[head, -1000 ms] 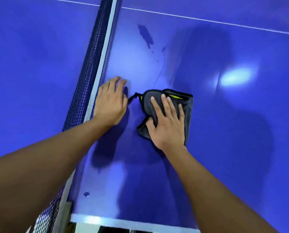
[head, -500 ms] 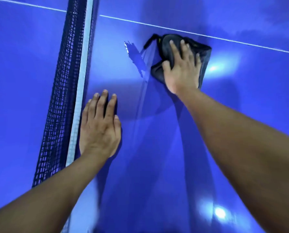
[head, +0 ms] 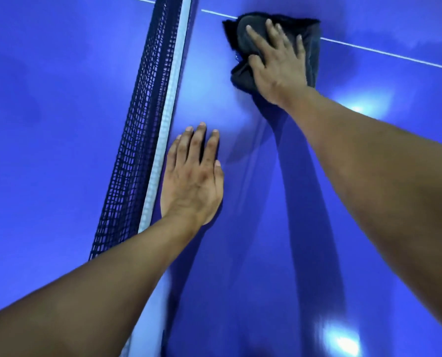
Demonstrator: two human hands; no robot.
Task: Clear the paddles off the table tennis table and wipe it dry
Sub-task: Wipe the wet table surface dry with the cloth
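blue, glossy table tennis surface (head: 253,228) filling the view, crossed by a black mesh net with a white top band (head: 148,119). no paddles anywhere in sight; clearing apparently done, at least for the part shown.

wiping under way, judged as somewhere in the middle. dark grey bunched cloth (head: 314,45) out at the far end of the reach, lying across the thin white painted line (head: 384,52), near the net on its right side. right hand (head: 276,65) spread wide and flat on top of the cloth, fingers straight, pressing it down rather than gripping it. left hand (head: 193,181) laid flat on the bare surface just beside the net band, fingers straight and close together, holding nothing, probably bracing the forward lean.

faint streaks visible on the blue between the two hands. no clear puddles to be made out; only a tiny glint at the cloth's left edge, too small to call water.

left to do, as a guess: the stretch beyond the white line, the area further right, and the whole half on the other side of the net. impossible to tell from here whether wet or dry.

count: two hands, both flat-palmed; one cloth; one net; one white line; zero paddles; two bright light reflections (head: 348,343) on the surface, one by the right forearm, one near the bottom edge.
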